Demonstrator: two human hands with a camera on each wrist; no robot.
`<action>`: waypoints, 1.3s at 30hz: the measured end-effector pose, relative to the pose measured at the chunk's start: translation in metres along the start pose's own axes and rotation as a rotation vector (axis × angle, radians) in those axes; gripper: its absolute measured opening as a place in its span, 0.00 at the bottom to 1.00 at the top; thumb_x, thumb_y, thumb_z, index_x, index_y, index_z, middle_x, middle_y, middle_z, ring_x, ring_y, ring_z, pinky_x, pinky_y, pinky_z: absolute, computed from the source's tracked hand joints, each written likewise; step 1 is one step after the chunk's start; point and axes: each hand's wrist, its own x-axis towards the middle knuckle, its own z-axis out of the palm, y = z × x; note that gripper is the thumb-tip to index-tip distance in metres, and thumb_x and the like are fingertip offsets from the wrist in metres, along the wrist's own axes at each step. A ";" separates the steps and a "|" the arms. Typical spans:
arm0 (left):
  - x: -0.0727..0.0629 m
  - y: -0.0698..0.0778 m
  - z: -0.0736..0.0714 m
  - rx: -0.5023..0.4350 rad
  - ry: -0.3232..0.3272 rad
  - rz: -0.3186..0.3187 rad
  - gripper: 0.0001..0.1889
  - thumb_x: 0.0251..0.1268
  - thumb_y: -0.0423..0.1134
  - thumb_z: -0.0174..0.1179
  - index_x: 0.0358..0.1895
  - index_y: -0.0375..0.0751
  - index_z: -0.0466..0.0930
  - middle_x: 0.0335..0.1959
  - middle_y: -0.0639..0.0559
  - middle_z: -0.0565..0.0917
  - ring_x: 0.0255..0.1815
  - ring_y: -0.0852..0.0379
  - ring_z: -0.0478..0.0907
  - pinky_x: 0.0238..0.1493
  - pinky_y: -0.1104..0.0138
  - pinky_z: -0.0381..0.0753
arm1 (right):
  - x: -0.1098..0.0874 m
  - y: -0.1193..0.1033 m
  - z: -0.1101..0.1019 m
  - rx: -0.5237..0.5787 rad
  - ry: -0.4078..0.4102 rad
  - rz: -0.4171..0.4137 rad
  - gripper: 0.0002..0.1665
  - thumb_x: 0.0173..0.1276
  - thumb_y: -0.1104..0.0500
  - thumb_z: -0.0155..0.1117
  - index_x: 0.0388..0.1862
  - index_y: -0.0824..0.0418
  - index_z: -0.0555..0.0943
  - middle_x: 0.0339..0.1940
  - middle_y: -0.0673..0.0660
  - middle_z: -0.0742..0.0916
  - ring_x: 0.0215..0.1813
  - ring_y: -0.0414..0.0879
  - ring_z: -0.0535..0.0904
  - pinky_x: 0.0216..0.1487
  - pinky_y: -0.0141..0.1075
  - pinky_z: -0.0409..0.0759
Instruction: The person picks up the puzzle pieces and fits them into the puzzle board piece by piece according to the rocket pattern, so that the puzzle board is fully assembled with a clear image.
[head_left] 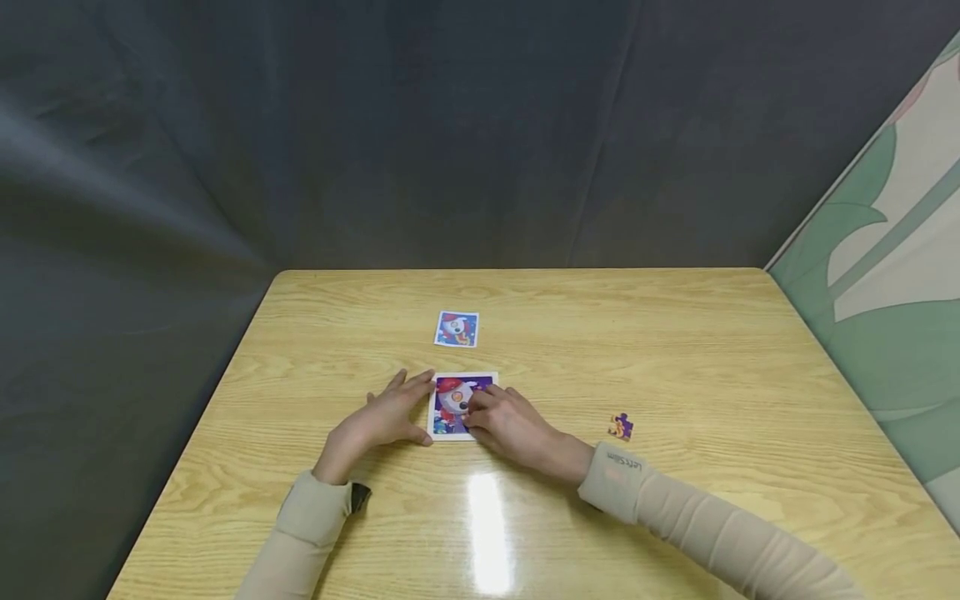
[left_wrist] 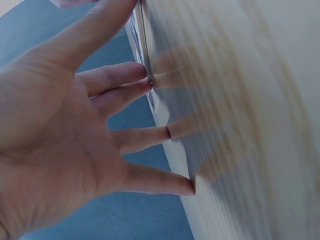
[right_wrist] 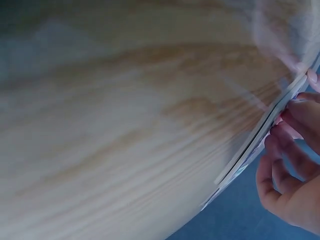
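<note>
A small framed jigsaw puzzle (head_left: 453,405) with a white border lies on the table, showing a white cartoon animal in a red hat on purple. My left hand (head_left: 384,414) is spread along its left side, thumb and fingertips at the frame's edge; in the left wrist view the fingers (left_wrist: 145,137) reach down to the tabletop. Over the puzzle's right half is my right hand (head_left: 517,429), its fingers bent and the tips on the picture. Whether a piece sits under those fingertips is hidden. The right wrist view shows the bent fingers (right_wrist: 285,160) against the puzzle's face.
Behind the puzzle lies a small picture card (head_left: 457,329) with a similar image. A loose purple and orange puzzle piece (head_left: 621,427) rests to the right, beyond my right wrist. Dark cloth (head_left: 480,150) hangs behind the wooden table (head_left: 720,358).
</note>
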 end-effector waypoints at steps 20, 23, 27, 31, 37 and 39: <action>0.000 0.004 0.001 -0.005 -0.005 -0.005 0.46 0.51 0.46 0.73 0.73 0.40 0.60 0.78 0.48 0.50 0.76 0.34 0.37 0.54 0.21 0.42 | -0.078 0.051 -0.058 0.149 0.235 0.225 0.15 0.54 0.68 0.73 0.42 0.65 0.85 0.43 0.58 0.87 0.44 0.50 0.80 0.42 0.40 0.84; 0.000 0.002 0.000 0.003 -0.011 -0.012 0.46 0.50 0.46 0.73 0.73 0.41 0.60 0.78 0.48 0.50 0.76 0.34 0.36 0.54 0.21 0.43 | -0.118 0.065 -0.064 0.178 0.206 0.308 0.16 0.53 0.69 0.74 0.43 0.65 0.85 0.42 0.57 0.87 0.42 0.50 0.80 0.37 0.41 0.83; 0.000 0.000 -0.001 0.003 -0.010 -0.006 0.47 0.50 0.46 0.73 0.74 0.40 0.59 0.78 0.48 0.50 0.76 0.33 0.36 0.53 0.21 0.42 | -0.154 0.071 -0.068 0.163 0.161 0.399 0.18 0.52 0.66 0.75 0.44 0.66 0.85 0.43 0.58 0.85 0.42 0.52 0.81 0.38 0.44 0.84; -0.001 0.000 -0.002 0.005 -0.012 -0.014 0.47 0.51 0.46 0.73 0.74 0.40 0.59 0.78 0.48 0.49 0.76 0.34 0.36 0.54 0.21 0.42 | -0.169 0.068 -0.069 0.178 0.157 0.472 0.22 0.54 0.62 0.75 0.48 0.68 0.83 0.44 0.59 0.83 0.42 0.52 0.79 0.37 0.41 0.82; -0.001 0.002 -0.002 0.003 -0.020 -0.021 0.46 0.51 0.45 0.72 0.74 0.40 0.58 0.78 0.48 0.49 0.76 0.34 0.36 0.54 0.21 0.41 | -0.168 0.064 -0.061 0.088 0.231 0.464 0.24 0.50 0.63 0.77 0.47 0.69 0.83 0.41 0.57 0.83 0.39 0.48 0.77 0.35 0.38 0.81; 0.000 0.003 -0.001 0.002 -0.025 -0.021 0.46 0.51 0.45 0.72 0.74 0.40 0.58 0.78 0.48 0.49 0.76 0.34 0.35 0.55 0.21 0.41 | -0.168 0.062 -0.058 0.054 0.253 0.445 0.22 0.49 0.66 0.77 0.45 0.69 0.83 0.39 0.57 0.84 0.38 0.47 0.77 0.32 0.37 0.81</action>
